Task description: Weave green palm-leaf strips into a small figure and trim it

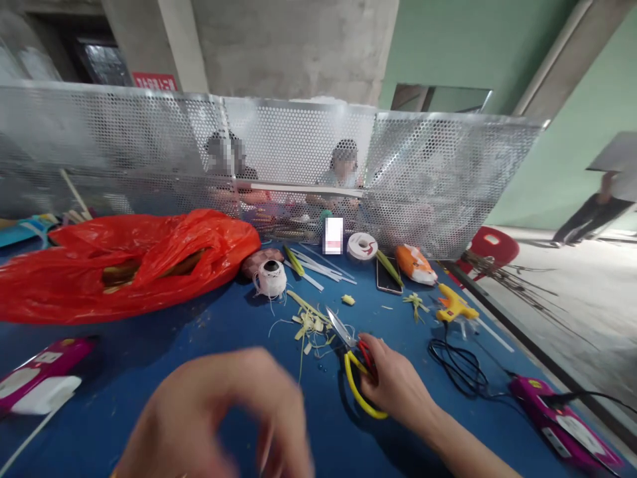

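Scissors (355,362) with one yellow and one red handle are in my right hand (393,382), whose fingers wrap the red handle; the blades point away over the blue table (209,335). Blurred by motion, my left hand (219,411) is raised close to the camera at the lower middle, its fingers curled; something thin and pale shows between them, too blurred to name. Just left of the blades lies a pile of pale green and yellow scraps (311,323). A spool of white thread (271,279) stands beyond the scraps.
A red plastic bag (149,292) fills the back left. White strips (318,265), a ribbon roll (362,246), a phone (388,275) and an orange packet (417,264) lie along a perforated metal screen (298,146). At right are a yellow glue gun (455,304) and purple power strip (562,425).
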`<state>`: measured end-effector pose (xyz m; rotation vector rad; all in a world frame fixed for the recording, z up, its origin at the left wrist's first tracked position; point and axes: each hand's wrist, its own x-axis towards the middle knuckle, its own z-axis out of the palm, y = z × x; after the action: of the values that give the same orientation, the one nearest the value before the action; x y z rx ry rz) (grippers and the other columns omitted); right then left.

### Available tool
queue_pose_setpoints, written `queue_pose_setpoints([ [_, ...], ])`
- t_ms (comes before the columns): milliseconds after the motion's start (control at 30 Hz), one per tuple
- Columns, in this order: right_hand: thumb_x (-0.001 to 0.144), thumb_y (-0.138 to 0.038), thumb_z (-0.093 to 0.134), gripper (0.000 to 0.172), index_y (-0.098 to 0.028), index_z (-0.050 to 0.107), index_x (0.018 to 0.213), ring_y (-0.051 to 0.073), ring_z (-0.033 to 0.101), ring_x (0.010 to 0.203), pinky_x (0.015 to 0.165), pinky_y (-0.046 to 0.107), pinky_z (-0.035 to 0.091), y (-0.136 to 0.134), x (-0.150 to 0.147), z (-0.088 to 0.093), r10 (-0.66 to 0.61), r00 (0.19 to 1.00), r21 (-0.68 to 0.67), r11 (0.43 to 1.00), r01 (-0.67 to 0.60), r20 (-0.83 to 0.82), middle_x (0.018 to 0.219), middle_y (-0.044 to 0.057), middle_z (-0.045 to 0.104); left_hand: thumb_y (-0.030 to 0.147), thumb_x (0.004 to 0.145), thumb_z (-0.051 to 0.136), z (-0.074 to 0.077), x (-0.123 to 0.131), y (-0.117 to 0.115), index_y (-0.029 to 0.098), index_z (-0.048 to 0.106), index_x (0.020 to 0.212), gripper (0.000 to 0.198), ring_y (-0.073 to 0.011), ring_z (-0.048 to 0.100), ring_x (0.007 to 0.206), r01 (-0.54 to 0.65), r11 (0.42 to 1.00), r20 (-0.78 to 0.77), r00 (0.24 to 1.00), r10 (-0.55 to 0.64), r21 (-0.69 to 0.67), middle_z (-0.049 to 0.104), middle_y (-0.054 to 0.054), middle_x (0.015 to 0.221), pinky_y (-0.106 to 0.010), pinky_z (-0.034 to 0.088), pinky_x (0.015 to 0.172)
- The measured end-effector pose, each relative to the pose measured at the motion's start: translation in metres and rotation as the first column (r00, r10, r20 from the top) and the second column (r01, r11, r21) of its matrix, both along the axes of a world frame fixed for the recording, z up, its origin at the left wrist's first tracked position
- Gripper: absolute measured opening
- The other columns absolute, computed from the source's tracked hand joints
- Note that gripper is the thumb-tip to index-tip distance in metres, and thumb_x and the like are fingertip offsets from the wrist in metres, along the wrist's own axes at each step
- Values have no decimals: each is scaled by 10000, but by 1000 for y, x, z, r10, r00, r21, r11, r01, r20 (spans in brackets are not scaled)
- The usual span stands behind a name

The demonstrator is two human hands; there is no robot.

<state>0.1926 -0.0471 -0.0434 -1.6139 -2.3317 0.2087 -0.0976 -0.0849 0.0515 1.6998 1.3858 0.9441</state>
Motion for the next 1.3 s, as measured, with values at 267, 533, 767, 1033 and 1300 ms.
queue_pose_setpoints([
  [267, 835, -471, 603, 304, -256, 660, 1041, 198, 676, 846, 697, 257, 455, 56, 15, 51, -98, 987, -85, 990, 109, 125, 905, 32, 713, 276, 750, 624, -25, 77, 93, 217, 715, 799, 119, -251, 659, 821, -117, 977, -522, 830, 196, 179, 724, -85, 851, -294, 423, 662],
  [533, 920, -331, 599, 354, -147, 572, 1222, 229, 620, 1029, 858, 427, 533, 185, 52, 54, -612, 772, 40, 787, 615, 170, 1227, 113, 595, 300, 821, 597, -38, 82, 82, 244, 696, 881, 128, -202, 655, 832, -136, 974, -346, 918, 193, 184, 719, -38, 937, -276, 426, 683],
  [767, 958, -171, 395, 314, -5, 609, 1116, 357, 568, 1114, 845, 445, 459, 167, 58, 64, -676, 735, 264, 720, 641, 57, 1132, 284, 606, 469, 953, 394, -33, 86, 79, 196, 584, 553, 520, -169, 614, 673, -153, 948, -240, 945, 223, 279, 664, -29, 677, -283, 410, 647],
  [1033, 911, -333, 469, 214, -233, 652, 958, 194, 630, 713, 613, 281, 430, 73, 62, 110, -201, 973, 201, 955, 220, -112, 814, 41, 705, 482, 843, 597, -40, 87, 99, 189, 601, 1243, 496, -234, 613, 1070, -443, 871, 340, 869, 359, 212, 645, -120, 1225, -307, 495, 813],
  [1300, 888, -278, 516, 189, -231, 685, 957, 205, 646, 851, 771, 337, 494, 56, 45, 104, 207, 899, 172, 974, -151, -387, 927, 49, 704, 544, 671, 733, -29, 62, 97, 146, 757, 928, 475, -146, 600, 627, 137, 942, 463, 886, 21, -306, 713, -61, 774, -214, 368, 493],
])
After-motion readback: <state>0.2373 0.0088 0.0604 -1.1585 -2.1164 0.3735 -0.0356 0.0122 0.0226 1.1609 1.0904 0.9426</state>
